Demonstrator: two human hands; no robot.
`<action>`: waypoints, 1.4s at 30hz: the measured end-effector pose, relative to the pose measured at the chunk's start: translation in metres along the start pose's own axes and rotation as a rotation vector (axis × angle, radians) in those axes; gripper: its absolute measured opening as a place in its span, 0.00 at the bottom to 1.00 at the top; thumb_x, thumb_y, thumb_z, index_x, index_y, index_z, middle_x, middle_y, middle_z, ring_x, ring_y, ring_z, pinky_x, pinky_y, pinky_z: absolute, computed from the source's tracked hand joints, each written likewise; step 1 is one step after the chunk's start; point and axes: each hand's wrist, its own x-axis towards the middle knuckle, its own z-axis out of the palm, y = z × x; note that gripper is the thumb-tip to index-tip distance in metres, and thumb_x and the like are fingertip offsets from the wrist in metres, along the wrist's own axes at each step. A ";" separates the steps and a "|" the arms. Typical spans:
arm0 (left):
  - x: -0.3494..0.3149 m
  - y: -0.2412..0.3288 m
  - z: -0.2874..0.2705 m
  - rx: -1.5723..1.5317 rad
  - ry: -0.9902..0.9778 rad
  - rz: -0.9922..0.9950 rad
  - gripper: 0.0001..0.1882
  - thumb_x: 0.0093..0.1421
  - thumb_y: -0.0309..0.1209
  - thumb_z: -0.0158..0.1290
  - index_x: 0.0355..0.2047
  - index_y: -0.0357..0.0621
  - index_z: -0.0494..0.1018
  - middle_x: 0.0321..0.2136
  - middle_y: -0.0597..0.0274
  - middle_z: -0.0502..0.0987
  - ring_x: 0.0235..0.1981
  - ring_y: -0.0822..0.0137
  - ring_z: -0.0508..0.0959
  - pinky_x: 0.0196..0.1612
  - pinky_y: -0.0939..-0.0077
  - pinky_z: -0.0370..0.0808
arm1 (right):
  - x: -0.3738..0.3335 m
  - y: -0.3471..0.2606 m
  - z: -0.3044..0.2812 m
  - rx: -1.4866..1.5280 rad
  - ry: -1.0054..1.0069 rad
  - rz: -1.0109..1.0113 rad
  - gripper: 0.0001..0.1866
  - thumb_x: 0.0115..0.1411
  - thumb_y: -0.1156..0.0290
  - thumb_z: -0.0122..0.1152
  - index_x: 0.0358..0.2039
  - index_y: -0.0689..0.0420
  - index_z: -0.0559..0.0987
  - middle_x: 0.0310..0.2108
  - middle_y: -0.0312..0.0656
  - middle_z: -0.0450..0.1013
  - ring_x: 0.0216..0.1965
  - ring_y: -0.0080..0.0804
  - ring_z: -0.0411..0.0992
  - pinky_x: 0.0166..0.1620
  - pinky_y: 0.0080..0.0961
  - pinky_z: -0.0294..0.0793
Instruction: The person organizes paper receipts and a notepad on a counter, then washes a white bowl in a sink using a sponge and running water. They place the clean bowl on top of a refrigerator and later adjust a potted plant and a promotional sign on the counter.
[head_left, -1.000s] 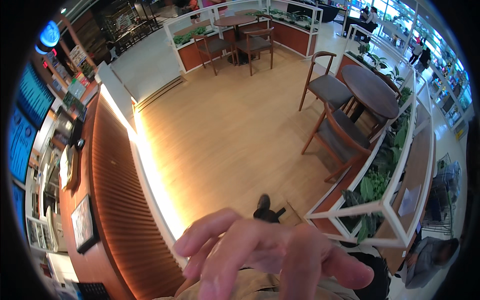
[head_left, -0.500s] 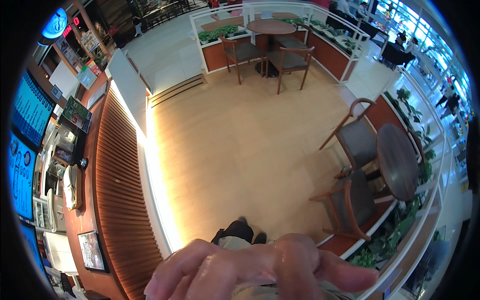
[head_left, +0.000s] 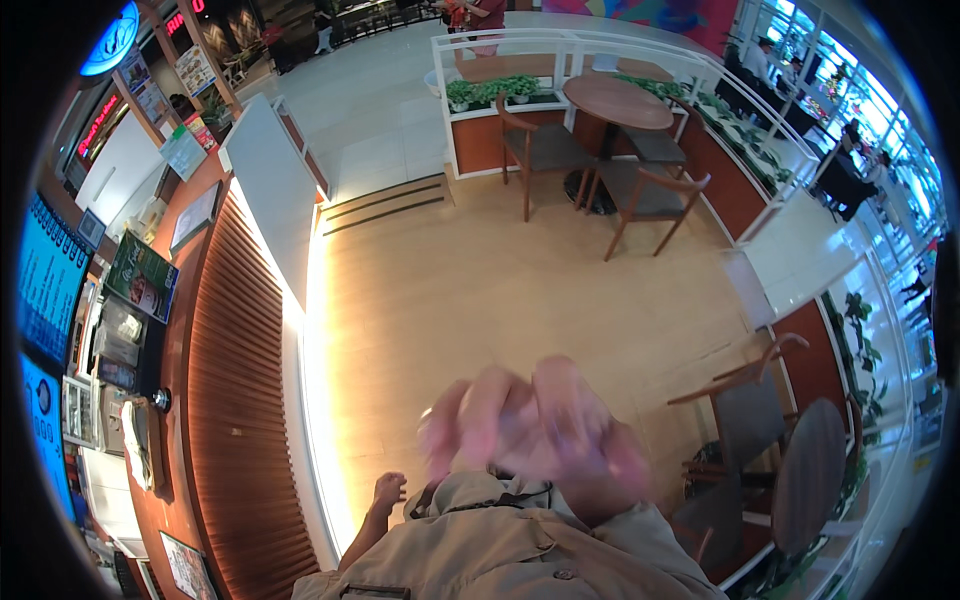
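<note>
My right hand (head_left: pixel 535 420) is raised in front of my chest, smeared by motion. Its fingers look bent but apart, and I see nothing held in them. Lower and to the left, my left hand (head_left: pixel 390 490) hangs beside my body with loosely curled, parted fingers and nothing visible in it. Below both hands is my beige buttoned shirt (head_left: pixel 500 555). Neither hand touches any furniture. Nearest to the left hand is the counter (head_left: pixel 245 430) with its ribbed wooden front, lit by a bright strip along its base.
Ahead, wooden chairs (head_left: pixel 540 150) surround a round table (head_left: pixel 618 103) inside a white railing with planters. Another round table (head_left: pixel 808 475) and chairs (head_left: pixel 750 410) stand at the right. A white panel (head_left: pixel 265 185) adjoins the counter. Blue screens (head_left: pixel 50 280) hang at the left.
My right hand has moved away from the camera, lower toward my chest. My left hand and shirt have come into view. The whole view has shifted, with the far tables now lower and further right.
</note>
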 end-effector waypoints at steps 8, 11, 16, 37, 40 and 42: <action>0.130 0.237 0.062 0.078 -0.033 0.109 0.12 0.60 0.31 0.56 0.44 0.43 0.75 0.31 0.63 0.77 0.28 0.68 0.78 0.29 0.69 0.80 | -0.039 -0.064 -0.307 -0.370 0.754 0.142 0.07 0.61 0.69 0.63 0.36 0.55 0.74 0.44 0.45 0.73 0.50 0.37 0.72 0.54 0.38 0.72; 0.172 0.287 0.087 0.126 -0.010 -0.069 0.12 0.61 0.31 0.56 0.45 0.43 0.76 0.31 0.62 0.78 0.28 0.66 0.79 0.29 0.67 0.81 | -0.017 -0.110 -0.413 -0.475 0.886 0.194 0.09 0.61 0.72 0.62 0.42 0.56 0.74 0.43 0.43 0.74 0.47 0.32 0.73 0.53 0.34 0.72; 0.218 0.380 0.101 0.057 -0.056 -0.109 0.12 0.63 0.36 0.56 0.45 0.46 0.76 0.35 0.62 0.80 0.32 0.64 0.80 0.33 0.62 0.81 | 0.091 -0.176 -0.571 -0.660 0.937 0.358 0.15 0.63 0.72 0.61 0.50 0.58 0.73 0.42 0.40 0.74 0.45 0.27 0.72 0.51 0.26 0.72; 0.506 0.870 0.055 -0.154 0.130 0.049 0.16 0.64 0.32 0.54 0.50 0.42 0.74 0.38 0.59 0.79 0.34 0.63 0.81 0.36 0.67 0.80 | 0.351 -0.343 -1.207 -0.981 1.381 0.321 0.15 0.65 0.70 0.62 0.51 0.58 0.76 0.36 0.34 0.76 0.35 0.22 0.75 0.40 0.21 0.77; 0.519 0.947 0.046 -0.134 0.178 0.084 0.16 0.64 0.32 0.53 0.51 0.41 0.74 0.38 0.59 0.79 0.34 0.62 0.81 0.36 0.67 0.81 | 0.363 -0.363 -1.289 -1.038 1.442 0.395 0.14 0.67 0.69 0.59 0.51 0.56 0.76 0.34 0.35 0.76 0.32 0.22 0.76 0.36 0.21 0.78; 0.531 0.977 0.046 -0.148 0.209 0.046 0.16 0.64 0.32 0.53 0.51 0.41 0.74 0.38 0.59 0.79 0.34 0.63 0.81 0.35 0.67 0.81 | 0.366 -0.373 -1.351 -1.023 1.491 0.425 0.14 0.68 0.68 0.58 0.52 0.55 0.76 0.34 0.35 0.76 0.31 0.22 0.76 0.35 0.21 0.79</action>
